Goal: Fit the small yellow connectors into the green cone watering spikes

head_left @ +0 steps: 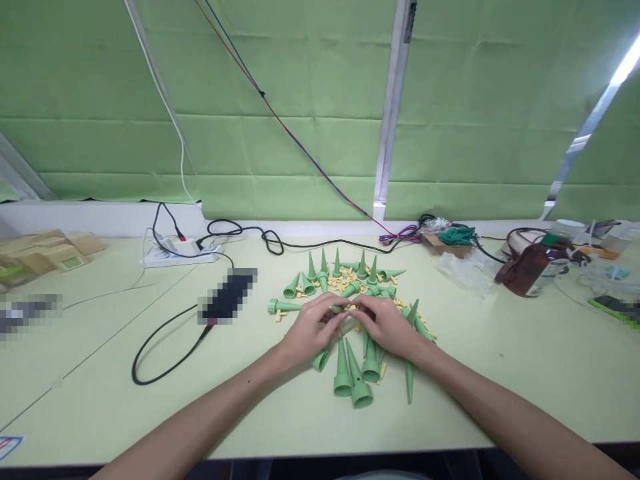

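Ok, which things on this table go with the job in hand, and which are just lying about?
Apparently part of the job:
green cones around the left hand and right hand
small yellow pieces among the cones

Apparently just lying about:
power strip
brown bottle
cardboard box
clear plastic bag

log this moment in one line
left hand: fingertips at yellow piece | right hand: fingertips at same piece | around: green cones, more yellow pieces
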`<state>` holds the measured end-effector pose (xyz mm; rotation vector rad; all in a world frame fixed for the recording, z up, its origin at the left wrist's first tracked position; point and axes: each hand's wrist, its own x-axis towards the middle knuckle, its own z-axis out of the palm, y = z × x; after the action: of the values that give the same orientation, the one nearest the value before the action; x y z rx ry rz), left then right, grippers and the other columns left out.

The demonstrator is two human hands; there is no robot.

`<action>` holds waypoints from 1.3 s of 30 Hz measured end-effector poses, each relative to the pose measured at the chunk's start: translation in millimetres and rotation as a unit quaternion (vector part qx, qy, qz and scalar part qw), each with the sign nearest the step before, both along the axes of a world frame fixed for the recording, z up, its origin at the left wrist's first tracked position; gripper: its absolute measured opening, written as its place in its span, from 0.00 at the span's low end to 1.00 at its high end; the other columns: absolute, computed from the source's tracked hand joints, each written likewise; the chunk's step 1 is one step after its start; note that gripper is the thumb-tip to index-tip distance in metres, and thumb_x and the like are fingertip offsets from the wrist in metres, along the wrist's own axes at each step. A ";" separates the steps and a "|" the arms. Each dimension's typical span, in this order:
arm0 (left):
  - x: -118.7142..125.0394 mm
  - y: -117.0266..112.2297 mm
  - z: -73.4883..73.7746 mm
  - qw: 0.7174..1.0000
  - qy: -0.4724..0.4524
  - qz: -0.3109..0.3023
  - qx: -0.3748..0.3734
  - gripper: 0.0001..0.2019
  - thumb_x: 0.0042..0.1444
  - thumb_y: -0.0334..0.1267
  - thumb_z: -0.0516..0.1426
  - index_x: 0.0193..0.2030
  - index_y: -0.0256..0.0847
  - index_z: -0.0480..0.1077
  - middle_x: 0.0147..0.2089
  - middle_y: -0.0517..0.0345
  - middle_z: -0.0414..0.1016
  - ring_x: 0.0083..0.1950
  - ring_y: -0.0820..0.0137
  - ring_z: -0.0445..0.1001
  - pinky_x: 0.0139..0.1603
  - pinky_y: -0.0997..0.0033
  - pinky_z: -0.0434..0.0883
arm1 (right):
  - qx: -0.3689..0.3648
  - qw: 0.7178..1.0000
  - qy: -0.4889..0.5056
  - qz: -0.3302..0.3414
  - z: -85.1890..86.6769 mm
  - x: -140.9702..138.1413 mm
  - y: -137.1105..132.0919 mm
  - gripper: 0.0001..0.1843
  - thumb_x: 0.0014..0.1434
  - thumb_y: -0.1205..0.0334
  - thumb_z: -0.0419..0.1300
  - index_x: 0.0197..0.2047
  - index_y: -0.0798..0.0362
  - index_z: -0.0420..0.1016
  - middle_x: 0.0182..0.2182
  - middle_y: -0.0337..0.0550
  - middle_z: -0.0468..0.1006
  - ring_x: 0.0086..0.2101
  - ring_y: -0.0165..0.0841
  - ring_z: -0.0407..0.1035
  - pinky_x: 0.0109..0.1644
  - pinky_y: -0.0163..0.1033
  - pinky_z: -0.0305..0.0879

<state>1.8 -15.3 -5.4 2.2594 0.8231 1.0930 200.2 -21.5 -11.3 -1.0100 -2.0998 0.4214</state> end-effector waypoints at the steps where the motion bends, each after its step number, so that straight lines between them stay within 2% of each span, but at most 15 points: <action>1: -0.2 0.2 0.1 1.000 0.005 0.003 0.005 0.11 0.65 0.37 0.51 0.50 0.41 0.72 0.44 0.51 0.73 0.42 0.69 0.73 0.39 0.70 0.74 | 0.000 1.000 0.000 -0.001 0.5 -0.1 -0.2 0.08 0.67 0.62 0.52 0.37 0.51 0.70 0.25 0.37 0.70 0.26 0.31 0.64 0.31 0.36 0.57; 9: -0.3 0.3 -0.3 0.999 0.019 0.003 0.040 0.11 0.64 0.33 0.52 0.48 0.42 0.74 0.45 0.51 0.73 0.45 0.67 0.72 0.42 0.67 0.74 | -0.003 1.000 0.005 0.006 0.9 -0.8 -1.3 0.08 0.67 0.63 0.52 0.38 0.52 0.71 0.28 0.39 0.73 0.28 0.32 0.66 0.33 0.36 0.59; 17: -1.3 2.0 -1.9 0.998 0.036 -0.006 0.053 0.12 0.63 0.30 0.52 0.46 0.43 0.75 0.44 0.52 0.73 0.44 0.68 0.72 0.40 0.70 0.72 | -0.006 1.000 -0.015 0.004 -3.3 0.8 1.5 0.08 0.67 0.64 0.51 0.37 0.52 0.70 0.28 0.39 0.72 0.28 0.31 0.65 0.33 0.36 0.58; 28: -2.4 2.4 -0.9 0.999 0.047 0.004 0.024 0.10 0.63 0.34 0.53 0.43 0.40 0.76 0.37 0.54 0.71 0.36 0.71 0.70 0.32 0.73 0.68 | -0.007 0.999 -0.032 0.011 -8.0 2.9 3.8 0.09 0.67 0.64 0.52 0.34 0.52 0.67 0.25 0.35 0.68 0.27 0.30 0.62 0.32 0.35 0.56; 39: -2.4 2.4 -1.3 0.998 0.041 0.000 0.038 0.09 0.62 0.32 0.54 0.42 0.39 0.76 0.37 0.55 0.71 0.36 0.73 0.70 0.32 0.76 0.68 | -0.016 0.999 -0.039 0.016 -5.9 3.1 2.7 0.09 0.67 0.64 0.51 0.33 0.52 0.66 0.25 0.35 0.67 0.26 0.29 0.62 0.31 0.34 0.55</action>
<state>-0.6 -13.0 -6.8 2.3814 0.8265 1.0525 203.3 -18.8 -17.2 -1.0284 -2.1871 0.4395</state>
